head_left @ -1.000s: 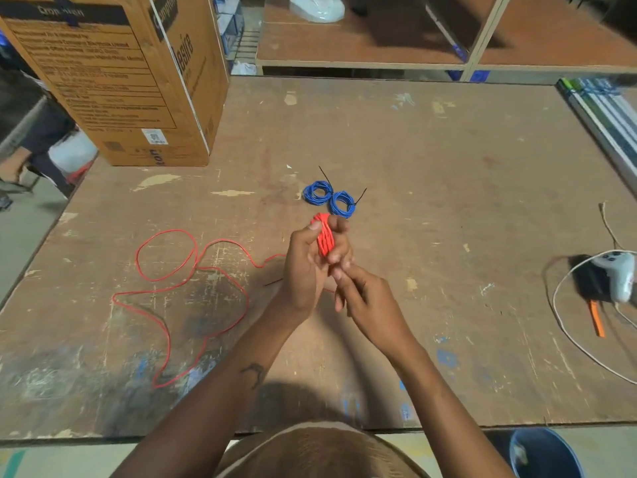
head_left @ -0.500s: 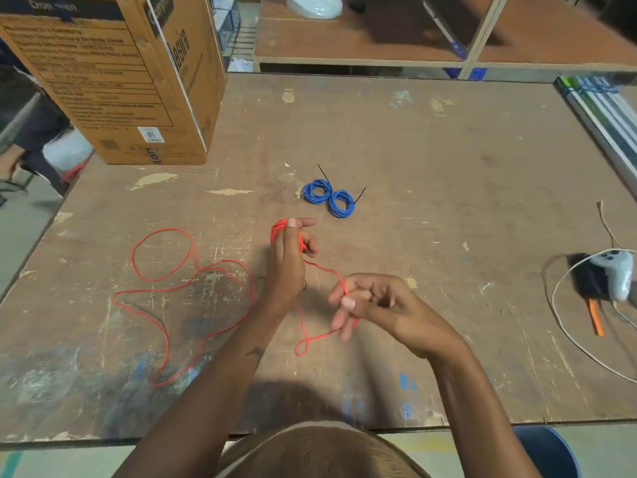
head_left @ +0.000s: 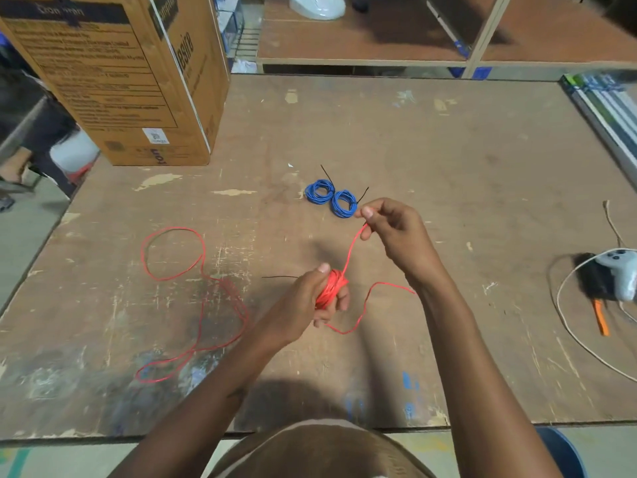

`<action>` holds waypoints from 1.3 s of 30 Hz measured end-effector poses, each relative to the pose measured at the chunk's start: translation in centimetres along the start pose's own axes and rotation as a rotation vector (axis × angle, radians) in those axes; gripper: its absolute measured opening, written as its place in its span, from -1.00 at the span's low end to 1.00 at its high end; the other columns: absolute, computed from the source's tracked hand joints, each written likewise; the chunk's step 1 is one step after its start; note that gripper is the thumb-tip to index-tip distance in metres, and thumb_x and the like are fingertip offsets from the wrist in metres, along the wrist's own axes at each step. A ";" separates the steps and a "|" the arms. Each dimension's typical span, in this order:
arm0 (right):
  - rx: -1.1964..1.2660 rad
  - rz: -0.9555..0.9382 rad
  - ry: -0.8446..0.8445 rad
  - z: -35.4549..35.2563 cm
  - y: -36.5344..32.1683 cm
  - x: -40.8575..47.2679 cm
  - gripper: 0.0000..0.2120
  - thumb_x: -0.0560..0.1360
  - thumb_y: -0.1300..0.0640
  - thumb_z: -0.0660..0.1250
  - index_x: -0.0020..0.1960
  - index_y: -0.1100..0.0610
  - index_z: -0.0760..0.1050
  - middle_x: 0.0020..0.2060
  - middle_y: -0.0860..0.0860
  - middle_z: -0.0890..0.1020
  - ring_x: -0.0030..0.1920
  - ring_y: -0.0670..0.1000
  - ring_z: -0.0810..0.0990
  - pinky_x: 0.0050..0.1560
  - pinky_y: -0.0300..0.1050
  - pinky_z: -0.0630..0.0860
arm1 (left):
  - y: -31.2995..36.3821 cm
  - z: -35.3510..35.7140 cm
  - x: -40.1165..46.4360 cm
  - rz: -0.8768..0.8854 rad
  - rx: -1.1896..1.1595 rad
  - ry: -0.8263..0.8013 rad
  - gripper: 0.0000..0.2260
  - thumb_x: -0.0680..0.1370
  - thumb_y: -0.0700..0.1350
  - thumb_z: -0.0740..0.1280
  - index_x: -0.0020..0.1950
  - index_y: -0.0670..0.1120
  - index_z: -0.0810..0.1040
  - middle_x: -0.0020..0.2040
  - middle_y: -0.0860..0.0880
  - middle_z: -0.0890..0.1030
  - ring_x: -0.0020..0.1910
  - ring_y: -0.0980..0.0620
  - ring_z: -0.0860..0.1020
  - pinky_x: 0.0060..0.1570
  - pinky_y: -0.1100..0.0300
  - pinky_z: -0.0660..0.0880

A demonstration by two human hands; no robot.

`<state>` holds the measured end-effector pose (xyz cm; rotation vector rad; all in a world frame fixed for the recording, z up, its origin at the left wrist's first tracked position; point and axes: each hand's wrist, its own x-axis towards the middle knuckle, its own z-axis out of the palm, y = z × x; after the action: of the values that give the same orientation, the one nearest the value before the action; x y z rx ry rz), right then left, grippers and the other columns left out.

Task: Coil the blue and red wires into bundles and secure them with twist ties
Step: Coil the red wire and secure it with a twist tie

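Red wire (head_left: 330, 288) half coiled, remainder loose.

Box (head_left: 138, 81) at far left corner of surface (head_left: 448, 150). Two coils (head_left: 332, 198) at centre, tie (head_left: 279, 277) nearer, loose wire (head_left: 193, 291) to the left. Controller (head_left: 620, 274) and cord (head_left: 565, 326) at right edge.
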<state>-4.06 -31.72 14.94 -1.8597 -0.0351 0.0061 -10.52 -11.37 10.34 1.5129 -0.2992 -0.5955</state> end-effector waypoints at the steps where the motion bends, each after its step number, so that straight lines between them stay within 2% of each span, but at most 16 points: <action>1: 0.036 0.002 -0.020 0.4 0.5 0.0 -0.82 0.75 0.15 0.31 0.10 0.17 0.68 -0.33 0.04 0.63 -0.43 -0.22 0.45 -0.37 -0.40 0.30 | 0.5 0.2 -0.2 -0.002 -0.061 -0.077 -0.45 0.55 0.34 -0.03 -0.22 -0.04 0.53 -0.49 0.05 0.26 -0.46 0.01 0.23 -0.37 0.13 0.31; 4: 0.203 0.026 -0.068 1.8 1.8 -0.6 -0.85 0.73 0.18 0.34 0.11 0.12 0.69 -0.36 0.01 0.58 -0.49 -0.16 0.27 -0.47 -0.31 0.19 | 1.8 0.8 -0.5 0.034 -0.161 -0.294 -0.54 0.53 0.34 0.05 -0.26 0.05 0.51 -0.52 0.09 0.21 -0.51 0.05 0.22 -0.36 0.17 0.30; 6: 0.297 0.040 -0.083 2.7 2.7 -1.3 -0.86 0.72 0.17 0.34 0.11 0.07 0.68 -0.36 0.01 0.56 -0.48 -0.11 0.21 -0.45 -0.25 0.14 | 2.3 1.1 -0.6 0.074 -0.253 -0.321 -0.54 0.49 0.40 0.15 -0.26 0.04 0.51 -0.53 0.10 0.21 -0.54 0.02 0.19 -0.33 0.05 0.23; 8: 0.390 0.079 -0.071 3.4 3.8 -2.2 -0.85 0.73 0.14 0.33 0.09 0.02 0.68 -0.37 -0.03 0.53 -0.45 -0.08 0.20 -0.40 -0.20 0.10 | 2.9 1.2 -0.3 0.145 -0.321 -0.214 -0.60 0.49 0.33 0.17 -0.26 0.05 0.52 -0.53 0.10 0.22 -0.54 0.02 0.19 -0.32 -0.03 0.15; 10: 0.438 0.107 -0.067 4.1 4.7 -3.3 -0.82 0.73 0.14 0.31 0.04 -0.01 0.67 -0.40 -0.06 0.50 -0.47 -0.08 0.20 -0.41 -0.19 0.10 | 3.5 1.1 0.3 0.211 -0.327 -0.084 -0.60 0.52 0.24 0.05 -0.25 0.04 0.53 -0.53 0.09 0.22 -0.54 0.02 0.22 -0.32 -0.04 0.17; 14: 0.381 0.124 -0.109 6.3 5.0 -5.6 -0.70 0.75 0.18 0.23 -0.06 -0.06 0.61 -0.36 0.11 0.49 -0.49 -0.11 0.27 -0.46 -0.28 0.18 | 4.0 1.0 1.7 0.313 -0.467 0.093 -0.57 0.58 0.14 0.00 -0.19 -0.06 0.55 -0.51 0.04 0.24 -0.52 0.00 0.30 -0.31 -0.03 0.25; 17: 0.262 0.081 -0.146 7.0 4.3 -6.9 -0.66 0.79 0.09 0.21 -0.14 -0.08 0.54 -0.39 -0.08 0.43 -0.48 -0.16 0.28 -0.45 -0.32 0.26 | 4.3 0.8 3.0 0.309 -0.486 0.286 -0.59 0.58 0.12 0.04 -0.04 -0.16 0.51 -0.46 0.00 0.29 -0.45 -0.04 0.36 -0.31 0.00 0.35; 19: 0.102 0.029 -0.186 7.0 3.4 -7.5 -0.71 0.78 0.03 0.23 -0.08 -0.09 0.59 -0.40 -0.15 0.43 -0.44 -0.18 0.33 -0.36 -0.32 0.30 | 4.5 0.2 3.8 0.342 -0.362 0.438 -0.56 0.60 0.12 0.05 0.03 -0.22 0.49 -0.41 0.02 0.40 -0.37 -0.04 0.43 -0.19 0.01 0.41; 23: 0.105 0.072 -0.195 5.2 1.1 -8.8 -0.71 0.77 -0.01 0.24 -0.06 -0.02 0.62 -0.46 -0.11 0.33 -0.49 -0.08 0.28 -0.40 -0.14 0.28 | 3.6 -1.9 4.6 0.390 0.282 0.642 -0.61 0.72 0.02 0.04 0.08 -0.23 0.54 -0.23 0.02 0.54 -0.16 -0.07 0.54 0.06 -0.13 0.46; 25: 0.203 0.102 -0.197 3.6 -0.4 -9.3 -0.71 0.77 0.04 0.22 -0.04 -0.04 0.64 -0.46 -0.08 0.33 -0.54 -0.07 0.27 -0.45 -0.18 0.31 | 2.7 -3.2 4.1 0.385 0.510 0.633 -0.61 0.75 0.03 0.03 0.16 -0.15 0.58 -0.17 0.00 0.59 -0.12 -0.11 0.57 0.07 -0.18 0.49; 28: 0.247 0.135 -0.229 1.4 -2.6 -9.4 -0.75 0.78 0.12 0.21 0.14 0.09 0.67 -0.43 -0.09 0.36 -0.53 -0.09 0.23 -0.49 -0.23 0.31 | 2.2 -3.6 3.4 0.200 0.657 0.535 -0.46 0.69 0.17 -0.03 0.16 -0.10 0.65 -0.05 0.01 0.65 -0.01 -0.09 0.60 0.14 -0.10 0.54; 30: 0.159 0.105 -0.272 0.0 -3.7 -8.9 -0.76 0.77 0.14 0.23 0.20 0.17 0.67 -0.42 -0.09 0.41 -0.50 -0.05 0.29 -0.44 -0.20 0.37 | 1.8 -2.6 2.7 0.255 0.631 0.452 -0.53 0.76 0.05 0.00 0.00 -0.12 0.65 -0.20 0.01 0.64 -0.16 -0.01 0.54 -0.02 -0.06 0.51; 33: -0.027 0.014 -0.240 -1.5 -4.3 -7.1 -0.77 0.76 0.15 0.27 0.08 0.12 0.70 -0.41 -0.08 0.54 -0.42 -0.04 0.44 -0.34 -0.12 0.48 | 2.0 -1.1 1.9 0.240 0.564 0.312 -0.51 0.80 -0.16 0.00 -0.17 -0.09 0.61 -0.36 0.20 0.56 -0.34 0.14 0.47 -0.15 0.22 0.40; 36: -0.177 -0.068 -0.119 -1.9 -2.8 -4.6 -0.79 0.74 0.05 0.33 0.02 -0.02 0.72 -0.31 -0.04 0.66 -0.37 0.00 0.44 -0.27 -0.05 0.41 | 2.0 -0.3 1.2 0.227 0.479 0.335 -0.49 0.80 -0.07 0.01 -0.25 -0.05 0.56 -0.48 0.12 0.45 -0.46 0.13 0.43 -0.23 0.26 0.33; 38: -0.117 -0.121 -0.060 -1.3 -1.3 -3.4 -0.84 0.71 0.06 0.38 0.05 0.00 0.73 -0.25 -0.01 0.72 -0.27 0.05 0.57 -0.18 -0.03 0.47 | 3.0 0.0 0.7 0.204 0.380 0.290 -0.47 0.81 -0.01 0.03 -0.28 -0.08 0.54 -0.51 0.09 0.38 -0.49 0.11 0.36 -0.31 0.21 0.32; 39: -0.054 -0.135 -0.044 -0.8 -0.7 -3.0 -0.86 0.70 0.11 0.39 0.07 0.06 0.74 -0.23 0.00 0.72 -0.23 0.00 0.62 -0.15 -0.11 0.50 | 3.6 0.1 0.6 0.176 0.324 0.239 -0.46 0.81 0.01 0.03 -0.29 -0.12 0.52 -0.52 0.08 0.36 -0.50 0.07 0.33 -0.34 0.19 0.30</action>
<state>-7.02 -32.38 15.76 -1.9076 -0.1931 -0.0484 -9.45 -11.92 13.79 1.8274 -0.3511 -0.2294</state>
